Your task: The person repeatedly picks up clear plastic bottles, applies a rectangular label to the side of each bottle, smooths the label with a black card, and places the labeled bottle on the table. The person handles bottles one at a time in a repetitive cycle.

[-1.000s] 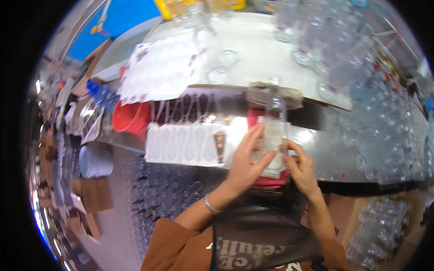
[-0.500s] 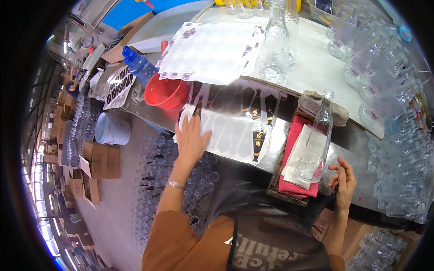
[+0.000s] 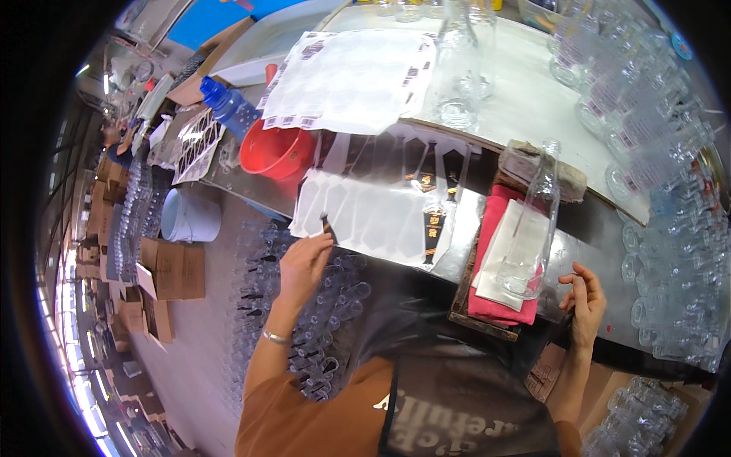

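A black decal (image 3: 327,226) is pinched between the thumb and fingers of my left hand (image 3: 304,266), just off the near left edge of the sheet of decals (image 3: 358,221). That sheet has white, bottle-shaped backing areas, with dark decals still on its right side. My right hand (image 3: 585,305) is curled at the right, by the bench's near edge, and a dark thin thing shows at its fingers, too unclear to name. To its left, a clear glass bottle (image 3: 531,244) lies on a folded white cloth (image 3: 496,286) over a red cloth (image 3: 481,306).
A red bucket (image 3: 268,156) and a blue bottle (image 3: 234,114) are left of the sheets. Another printed sheet (image 3: 350,80) lies on the raised white board (image 3: 525,99). Glass bottles (image 3: 457,76) stand at the back. Several glass vessels (image 3: 670,289) crowd the right side.
My left hand has moved from the sheet's left part toward me and slightly left. The black decal now shows in its pinch, away from the sheet. My right hand has barely moved.
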Demonstrator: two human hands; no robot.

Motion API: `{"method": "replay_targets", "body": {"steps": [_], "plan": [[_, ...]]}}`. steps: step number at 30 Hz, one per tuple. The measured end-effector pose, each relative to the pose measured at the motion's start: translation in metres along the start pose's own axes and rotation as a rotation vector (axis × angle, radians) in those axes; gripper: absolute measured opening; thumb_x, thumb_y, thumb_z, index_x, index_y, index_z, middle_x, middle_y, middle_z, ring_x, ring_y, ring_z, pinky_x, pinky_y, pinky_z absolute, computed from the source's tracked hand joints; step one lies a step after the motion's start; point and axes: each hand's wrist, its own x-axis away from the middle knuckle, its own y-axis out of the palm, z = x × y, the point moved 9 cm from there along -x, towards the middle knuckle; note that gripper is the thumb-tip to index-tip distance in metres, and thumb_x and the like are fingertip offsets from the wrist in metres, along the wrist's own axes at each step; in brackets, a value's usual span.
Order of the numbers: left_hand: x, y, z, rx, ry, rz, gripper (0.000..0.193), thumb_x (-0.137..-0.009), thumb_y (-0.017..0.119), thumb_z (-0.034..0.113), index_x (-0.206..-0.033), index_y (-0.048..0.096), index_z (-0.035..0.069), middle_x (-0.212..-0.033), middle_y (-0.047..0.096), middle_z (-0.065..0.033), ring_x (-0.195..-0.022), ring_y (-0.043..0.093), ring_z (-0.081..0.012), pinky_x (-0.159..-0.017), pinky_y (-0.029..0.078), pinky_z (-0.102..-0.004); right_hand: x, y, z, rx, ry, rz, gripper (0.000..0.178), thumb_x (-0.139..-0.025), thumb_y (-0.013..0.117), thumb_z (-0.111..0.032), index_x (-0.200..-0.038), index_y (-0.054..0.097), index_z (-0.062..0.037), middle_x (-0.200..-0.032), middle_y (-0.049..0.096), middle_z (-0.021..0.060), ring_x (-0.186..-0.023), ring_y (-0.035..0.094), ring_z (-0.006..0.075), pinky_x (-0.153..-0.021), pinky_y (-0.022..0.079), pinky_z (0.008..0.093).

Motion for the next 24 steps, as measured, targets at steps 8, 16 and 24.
{"method": "replay_targets", "body": {"steps": [8, 16, 24], "plan": [[-0.095, 0.054, 0.174, 0.846, -0.06, -0.128, 0.021, -0.101, 0.058, 0.004, -0.115, 0.071, -0.005, -0.124, 0.071, -0.0152, -0.117, 0.065, -0.0182, -0.102, 0.048, -0.031, -0.006, 0.013, -0.026, -0.055, -0.068, -0.022, 0.027, -0.103, 0.056, -0.015, -0.124, 0.063, 0.0013, -0.097, 0.072, 0.0079, -0.059, 0.054, 0.0047, -0.054, 0.042, 0.0183], [-0.076, 0.074, 0.314, 0.192, 0.789, -0.014, 0.025, -0.081, 0.077, 0.006, -0.106, 0.072, 0.006, -0.125, 0.071, -0.012, -0.119, 0.067, -0.0267, -0.104, 0.05, -0.044, 0.023, 0.067, -0.057, 0.199, -0.199, -0.268, 0.068, -0.083, 0.073, 0.0, -0.146, 0.046, 0.0042, -0.131, 0.061, 0.0135, -0.077, 0.062, 0.0092, -0.06, 0.052, 0.0225], [-0.053, 0.083, 0.309, 0.235, 0.74, -0.184, 0.024, -0.079, 0.08, 0.013, -0.101, 0.073, 0.009, -0.138, 0.062, -0.0175, -0.133, 0.056, -0.0339, -0.113, 0.041, -0.0458, 0.025, 0.076, -0.054, 0.269, -0.331, -0.261, 0.072, -0.082, 0.079, -0.004, -0.145, 0.046, 0.0045, -0.129, 0.059, 0.0162, -0.075, 0.063, 0.0116, -0.057, 0.053, 0.024]]}}
